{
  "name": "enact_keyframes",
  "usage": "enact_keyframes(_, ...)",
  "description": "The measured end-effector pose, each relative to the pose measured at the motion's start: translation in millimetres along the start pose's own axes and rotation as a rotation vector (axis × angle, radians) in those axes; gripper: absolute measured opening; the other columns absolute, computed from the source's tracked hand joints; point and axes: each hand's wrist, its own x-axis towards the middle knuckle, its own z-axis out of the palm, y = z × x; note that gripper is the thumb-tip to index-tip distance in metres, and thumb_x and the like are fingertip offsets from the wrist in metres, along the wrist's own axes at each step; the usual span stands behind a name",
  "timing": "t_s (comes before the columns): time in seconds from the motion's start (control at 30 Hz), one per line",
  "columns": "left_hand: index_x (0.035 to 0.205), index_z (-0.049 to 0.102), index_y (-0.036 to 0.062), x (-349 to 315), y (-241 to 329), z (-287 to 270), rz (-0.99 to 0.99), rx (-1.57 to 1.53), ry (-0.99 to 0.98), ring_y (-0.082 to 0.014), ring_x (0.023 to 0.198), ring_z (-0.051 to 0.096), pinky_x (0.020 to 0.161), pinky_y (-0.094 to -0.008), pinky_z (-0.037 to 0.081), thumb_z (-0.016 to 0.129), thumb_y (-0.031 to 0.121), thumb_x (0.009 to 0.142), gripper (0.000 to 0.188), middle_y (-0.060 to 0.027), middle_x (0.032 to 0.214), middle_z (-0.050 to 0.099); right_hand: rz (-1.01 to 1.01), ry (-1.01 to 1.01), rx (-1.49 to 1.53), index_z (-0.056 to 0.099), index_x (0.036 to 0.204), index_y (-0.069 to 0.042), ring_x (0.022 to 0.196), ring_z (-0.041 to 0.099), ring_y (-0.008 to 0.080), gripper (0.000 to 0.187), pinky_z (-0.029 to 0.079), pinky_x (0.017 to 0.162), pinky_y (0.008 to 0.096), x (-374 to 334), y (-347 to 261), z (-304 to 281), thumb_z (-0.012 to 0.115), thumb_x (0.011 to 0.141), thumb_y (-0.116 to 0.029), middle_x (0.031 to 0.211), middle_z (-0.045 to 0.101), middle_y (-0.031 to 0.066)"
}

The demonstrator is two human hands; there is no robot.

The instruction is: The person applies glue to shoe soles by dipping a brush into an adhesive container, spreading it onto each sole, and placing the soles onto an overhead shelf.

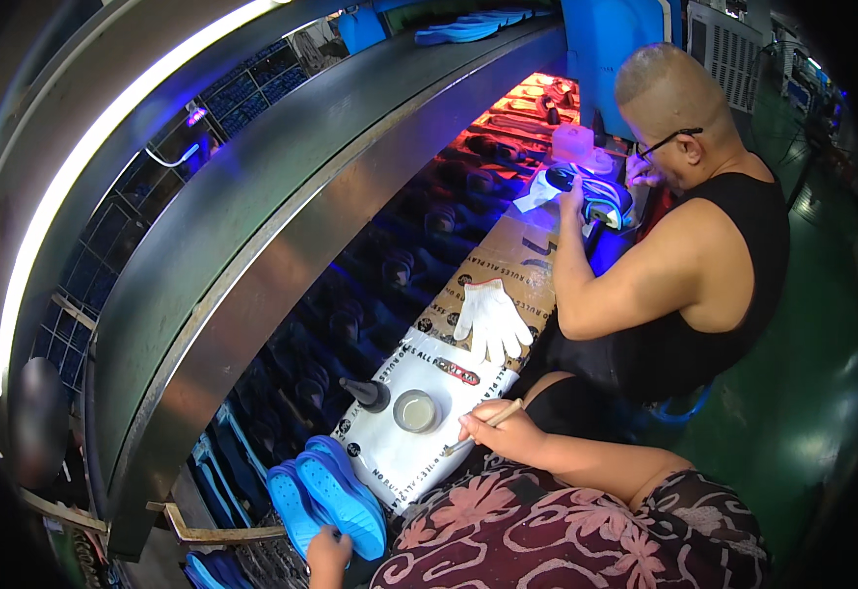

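Standing left of the right fingers (472, 423), a jar (416, 428) and black bottle (371, 397) share the counter (380, 444); a white glove (493, 319) lies beyond. Those fingers clasp a brush (504, 412); the left fingers (325, 539) touch blue soles (352, 499) just ahead, grip unclear from here.

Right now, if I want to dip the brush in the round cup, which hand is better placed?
Your right, I'd say: the right hand already holds the brush just beside the round cup, while the left hand is farther off, at the blue soles.
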Motion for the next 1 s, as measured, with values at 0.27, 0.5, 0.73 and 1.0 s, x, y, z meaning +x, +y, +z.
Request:
enact_keyframes(0.27, 0.098, 0.048, 0.0002, 3, -4, 15, 0.005, -0.282, 0.103, -0.0288, 0.059, 0.055, 0.055, -0.0408, 0.043, 0.055, 0.014, 0.077, 0.026, -0.0158, 0.065, 0.057, 0.173, 0.075, 0.019, 0.067, 0.076, -0.003, 0.056, 0.051, 0.0075, 0.028, 0.043, 0.052, 0.0229, 4, 13, 5, 0.055, 0.093, -0.021, 0.062, 0.06, 0.0012)
enact_keyframes(0.5, 0.124, 0.045, -0.0048, -1, 20, -4, -0.381, -1.636, -0.383, -0.0227, 0.096, 0.06, 0.083, -0.0351, 0.05, 0.054, 0.013, 0.083, 0.046, -0.0166, 0.111, 0.059, -0.081, 0.02, -0.221, 0.067, 0.082, 0.0, 0.067, 0.052, 0.0097, 0.027, 0.042, 0.061, 0.0248, 46, 17, 23, 0.054, 0.093, -0.022, 0.07, 0.058, 0.0032)
enact_keyframes(0.73, 0.122, 0.046, -0.0038, -9, 26, -10, -0.297, -1.757, -0.491, -0.0157, 0.066, 0.062, 0.05, -0.0248, 0.05, 0.062, 0.018, 0.078, 0.051, -0.011, 0.093, 0.063, -0.262, -0.046, -0.509, 0.066, 0.068, -0.007, 0.065, 0.058, 0.028, 0.018, 0.044, 0.067, 0.0374, 84, 50, 63, 0.067, 0.078, -0.022, 0.067, 0.063, 0.0074)
enact_keyframes(1.0, 0.118, 0.047, -0.004, -5, 21, -13, -0.266, -1.685, -0.561, -0.0119, 0.057, 0.057, 0.041, -0.0213, 0.043, 0.064, 0.02, 0.078, 0.049, -0.0091, 0.088, 0.061, -0.206, -0.086, -0.454, 0.067, 0.075, -0.004, 0.068, 0.06, 0.0224, 0.015, 0.045, 0.065, 0.032, 86, 39, 59, 0.065, 0.082, -0.016, 0.071, 0.064, 0.0096)
